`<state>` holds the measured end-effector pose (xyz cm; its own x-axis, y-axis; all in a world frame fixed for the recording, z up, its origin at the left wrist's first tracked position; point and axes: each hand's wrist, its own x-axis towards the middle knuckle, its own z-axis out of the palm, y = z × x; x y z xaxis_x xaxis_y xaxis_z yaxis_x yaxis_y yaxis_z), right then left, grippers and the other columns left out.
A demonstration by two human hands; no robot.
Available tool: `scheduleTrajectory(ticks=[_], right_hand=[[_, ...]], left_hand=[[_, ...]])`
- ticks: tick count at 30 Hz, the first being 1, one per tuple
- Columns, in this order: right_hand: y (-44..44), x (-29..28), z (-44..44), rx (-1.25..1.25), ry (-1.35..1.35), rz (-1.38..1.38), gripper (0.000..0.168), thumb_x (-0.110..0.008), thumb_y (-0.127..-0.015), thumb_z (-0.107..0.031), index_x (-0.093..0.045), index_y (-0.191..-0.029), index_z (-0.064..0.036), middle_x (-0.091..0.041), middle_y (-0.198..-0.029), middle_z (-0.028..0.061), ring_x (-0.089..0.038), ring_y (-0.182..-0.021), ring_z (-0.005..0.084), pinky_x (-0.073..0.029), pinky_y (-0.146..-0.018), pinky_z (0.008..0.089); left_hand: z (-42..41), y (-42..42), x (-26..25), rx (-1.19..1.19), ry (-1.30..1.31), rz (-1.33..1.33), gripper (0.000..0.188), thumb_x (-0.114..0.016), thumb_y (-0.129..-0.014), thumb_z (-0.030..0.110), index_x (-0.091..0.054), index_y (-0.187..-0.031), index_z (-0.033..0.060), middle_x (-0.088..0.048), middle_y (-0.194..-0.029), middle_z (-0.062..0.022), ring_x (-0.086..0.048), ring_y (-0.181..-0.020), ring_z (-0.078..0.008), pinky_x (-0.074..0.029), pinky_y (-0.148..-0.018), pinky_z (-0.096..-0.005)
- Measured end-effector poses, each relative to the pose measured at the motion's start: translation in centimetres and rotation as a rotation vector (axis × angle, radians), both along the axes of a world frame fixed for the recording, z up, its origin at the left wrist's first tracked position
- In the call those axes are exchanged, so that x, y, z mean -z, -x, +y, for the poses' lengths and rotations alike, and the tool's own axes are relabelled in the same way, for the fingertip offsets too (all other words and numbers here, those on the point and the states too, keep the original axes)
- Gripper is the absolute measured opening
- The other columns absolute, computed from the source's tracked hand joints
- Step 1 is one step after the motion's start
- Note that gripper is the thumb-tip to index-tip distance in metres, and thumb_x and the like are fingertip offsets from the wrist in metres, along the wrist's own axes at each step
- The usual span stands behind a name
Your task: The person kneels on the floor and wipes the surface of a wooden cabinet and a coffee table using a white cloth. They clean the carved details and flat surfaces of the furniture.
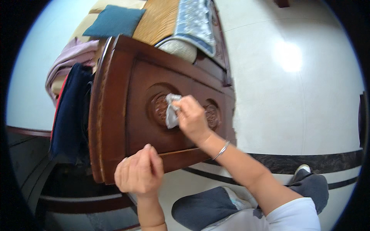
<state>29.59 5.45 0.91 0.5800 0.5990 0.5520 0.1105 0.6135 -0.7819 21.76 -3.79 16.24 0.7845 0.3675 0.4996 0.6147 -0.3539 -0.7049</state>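
Observation:
A crumpled whitish wipe (171,118) is pinched in the fingers of my right hand (192,115). It lies against a round carved medallion (160,108) on the side panel of a dark reddish-brown wooden sofa (141,86), partly covering the carving. To the right of that hand, a second carved medallion (212,115) shows on the same panel. My left hand (140,171) is curled near the panel's lower edge, its fingers drawn together. Nothing shows in it, though its palm is hidden. Whether it touches the wood I cannot tell.
A teal cushion (115,21), a woven seat mat (156,21), a patterned blue-and-white cover (195,23) and a pale bolster (179,50) lie on the sofa. Mauve fabric (70,56) and dark navy cloth (70,112) hang at the left. Pale floor tiles (274,109) with black bands extend right.

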Motion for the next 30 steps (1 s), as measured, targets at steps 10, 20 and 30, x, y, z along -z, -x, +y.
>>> scheduleTrajectory(ticks=[10, 20, 30], right_hand=[[4.2, -4.0, -5.4, -0.363, 0.337, 0.403, 0.008, -0.053, -0.08, -0.006, -0.052, -0.085, 0.0, -0.055, -0.085, 0.018, -0.054, -0.081, 0.0383, -0.044, -0.067, 0.0412], [-2.2, -1.7, -4.0, -1.217, 0.092, 0.772, 0.014, -0.048, -0.09, -0.018, -0.058, -0.095, -0.009, -0.056, -0.082, -0.0029, -0.051, -0.075, 0.0065, -0.042, -0.067, 0.0223], [-21.5, 0.7, 1.8, -0.941, -0.027, 0.855, 0.024, -0.044, -0.092, -0.014, -0.051, -0.114, -0.006, -0.059, -0.1, 0.0028, -0.057, -0.09, 0.0139, -0.046, -0.077, 0.0263]], left_hand=[[-2.4, -2.9, -2.7, 0.005, -0.113, 0.044, 0.018, -0.064, -0.082, 0.019, -0.068, -0.069, 0.0065, -0.064, -0.063, -0.0013, -0.059, -0.054, -0.0122, -0.049, -0.055, -0.0238], [-2.5, -1.1, -2.7, -0.018, -0.039, -0.025, 0.015, -0.063, -0.082, 0.019, -0.067, -0.073, 0.0075, -0.064, -0.067, -0.0009, -0.06, -0.061, -0.0136, -0.049, -0.061, -0.0254], [-2.0, -1.7, -2.3, -0.139, -0.061, -0.034, 0.017, -0.063, -0.081, 0.019, -0.068, -0.07, 0.0075, -0.062, -0.064, -0.0015, -0.059, -0.059, -0.0142, -0.049, -0.06, -0.0267]])
